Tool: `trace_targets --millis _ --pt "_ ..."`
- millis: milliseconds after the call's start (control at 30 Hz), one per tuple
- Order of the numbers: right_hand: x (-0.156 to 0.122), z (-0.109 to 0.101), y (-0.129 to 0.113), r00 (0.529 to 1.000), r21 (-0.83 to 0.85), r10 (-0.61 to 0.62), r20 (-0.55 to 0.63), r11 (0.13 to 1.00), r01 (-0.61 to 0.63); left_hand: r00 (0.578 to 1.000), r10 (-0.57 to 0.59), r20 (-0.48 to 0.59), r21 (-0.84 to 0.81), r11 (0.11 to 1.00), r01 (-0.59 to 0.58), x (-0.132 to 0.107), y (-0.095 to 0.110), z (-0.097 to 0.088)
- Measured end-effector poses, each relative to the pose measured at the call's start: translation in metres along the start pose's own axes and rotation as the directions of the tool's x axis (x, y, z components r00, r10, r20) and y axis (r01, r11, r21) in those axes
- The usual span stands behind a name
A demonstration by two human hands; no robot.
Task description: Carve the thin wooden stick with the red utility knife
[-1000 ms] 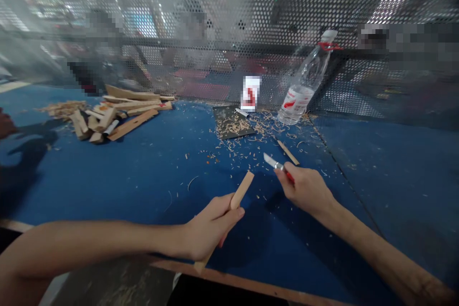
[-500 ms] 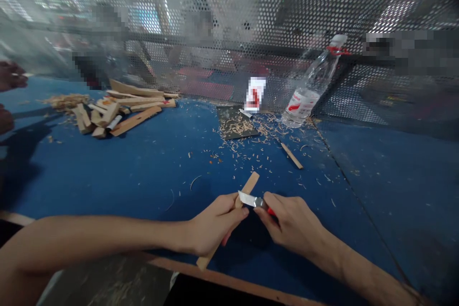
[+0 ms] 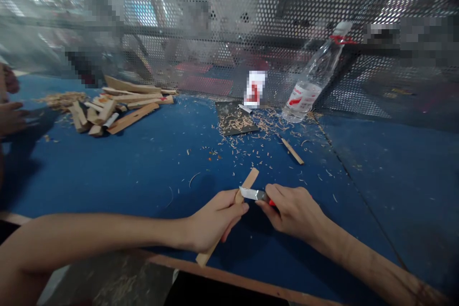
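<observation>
My left hand (image 3: 217, 220) is closed around the middle of a narrow wooden strip (image 3: 250, 179), whose two ends stick out past the fist. My right hand (image 3: 292, 208) grips the handle of a utility knife (image 3: 254, 194), red at the grip with a grey metal collar. The blade lies against the strip just beyond my left thumb and forefinger. Both hands hover above the blue tabletop (image 3: 150, 177) near its front edge. The lower fingers of my right hand are hidden from sight.
A dark square sheet (image 3: 236, 126) under curled shavings lies ahead, with a thin wooden stick (image 3: 292, 151) to its right. A plastic bottle (image 3: 304, 91) leans by the perforated screen (image 3: 222, 48). Wood pieces (image 3: 96, 114) are heaped at left, near another person's hands (image 3: 12, 114).
The view has tipped slightly, so the background sits a little higher. My hands keep hold of the strip and knife, with the blade still at about the same spot. The other person's hands at left have shifted.
</observation>
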State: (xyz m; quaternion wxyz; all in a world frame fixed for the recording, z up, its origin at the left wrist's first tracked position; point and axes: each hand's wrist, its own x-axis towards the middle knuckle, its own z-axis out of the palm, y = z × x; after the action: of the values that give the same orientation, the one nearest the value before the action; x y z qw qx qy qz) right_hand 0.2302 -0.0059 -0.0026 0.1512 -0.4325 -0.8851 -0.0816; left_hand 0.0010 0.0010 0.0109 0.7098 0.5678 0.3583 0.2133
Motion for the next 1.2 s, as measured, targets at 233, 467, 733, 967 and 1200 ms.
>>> trace_targets --millis 233,467,733,967,1200 --pt "0.001 -0.006 0.043 0.973 0.06 0.226 -0.045 0.973 -0.223 0.997 -0.071 0.01 0.108 0.992 0.07 -0.009 -0.004 -0.004" --pt "-0.004 -0.012 0.02 0.99 0.146 0.135 -0.05 0.981 -0.126 0.999 -0.045 0.004 0.092 0.995 0.045 -0.007 0.0 -0.001" --pt "-0.003 -0.01 -0.011 1.0 0.089 0.004 0.013 0.996 -0.005 0.999 -0.031 0.021 0.05 0.998 0.03 -0.006 -0.004 -0.001" --pt "-0.004 -0.004 0.005 1.0 0.016 0.012 -0.02 1.0 -0.011 0.999 -0.034 0.035 0.016 0.999 0.033 -0.006 -0.001 -0.001" --pt "-0.002 -0.005 0.055 0.959 0.019 0.275 -0.065 0.962 -0.274 0.991 -0.131 0.011 0.126 0.984 0.129 -0.018 -0.002 0.0"
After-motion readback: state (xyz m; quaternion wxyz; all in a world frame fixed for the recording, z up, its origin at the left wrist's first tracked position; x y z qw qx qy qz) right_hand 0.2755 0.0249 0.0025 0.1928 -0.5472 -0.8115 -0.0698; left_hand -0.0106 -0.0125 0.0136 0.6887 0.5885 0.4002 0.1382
